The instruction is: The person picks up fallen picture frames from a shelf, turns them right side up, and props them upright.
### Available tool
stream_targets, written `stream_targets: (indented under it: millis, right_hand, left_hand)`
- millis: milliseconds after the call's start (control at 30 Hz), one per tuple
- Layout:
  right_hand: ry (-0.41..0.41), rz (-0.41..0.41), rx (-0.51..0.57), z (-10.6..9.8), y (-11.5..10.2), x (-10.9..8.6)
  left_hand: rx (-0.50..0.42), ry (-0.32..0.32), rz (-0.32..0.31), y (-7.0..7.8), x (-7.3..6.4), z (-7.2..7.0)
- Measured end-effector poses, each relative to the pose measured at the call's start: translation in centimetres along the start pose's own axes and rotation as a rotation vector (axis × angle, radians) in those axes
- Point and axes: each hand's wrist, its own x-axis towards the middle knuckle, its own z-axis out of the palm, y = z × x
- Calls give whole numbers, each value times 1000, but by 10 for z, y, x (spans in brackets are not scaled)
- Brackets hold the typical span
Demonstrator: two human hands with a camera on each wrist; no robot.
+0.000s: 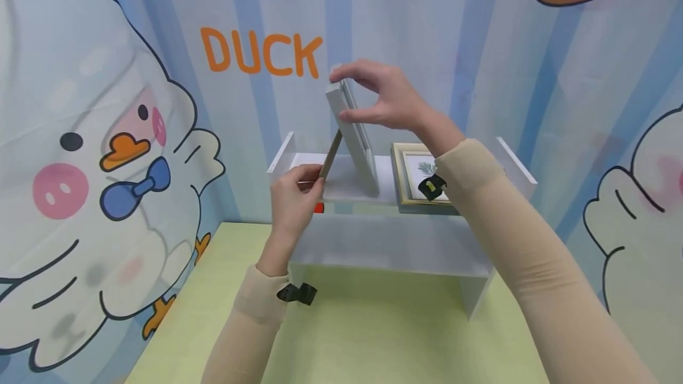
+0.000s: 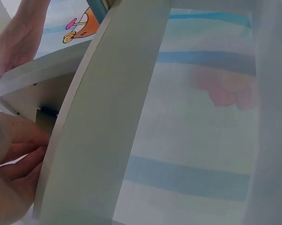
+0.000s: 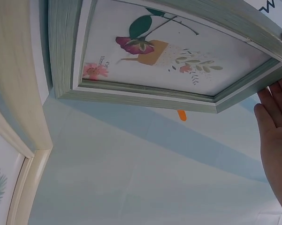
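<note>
A grey-green picture frame (image 1: 356,147) stands tilted on the left part of a white shelf's upper board. My right hand (image 1: 388,90) grips it by the top edge, thumb on the front side and fingertips at the top. Behind the frame, my left hand (image 1: 294,197) pinches its brown stand leg (image 1: 332,156) near the lower end. In the right wrist view, the frame (image 3: 145,104) shows a dried rose and leaf print, with the right hand (image 3: 277,136) at its edge. The left wrist view shows the left hand (image 2: 14,164) by the frame's back, partly hidden by the shelf.
A cream-coloured picture frame (image 1: 399,176) with a leaf print lies to the right on the upper board, with a darker frame edge beneath it. The white shelf (image 1: 389,245) has raised side panels and stands on a yellow-green surface (image 1: 384,330). A cartoon-print curtain (image 1: 421,10) hangs behind.
</note>
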Motion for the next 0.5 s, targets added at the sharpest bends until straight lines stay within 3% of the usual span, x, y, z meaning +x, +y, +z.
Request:
stream_targets:
  millis: [133,300,500]
  right_hand:
    - [-19,16,18,0,-9,-1]
    - [-32,25,10,5,10,0]
    - [-37,14,28,5,11,1]
  left_hand:
    - [30,14,-14,-1,1,-3]
    - [86,42,-14,-2,1,-4]
    - [140,71,-7,2,1,-4]
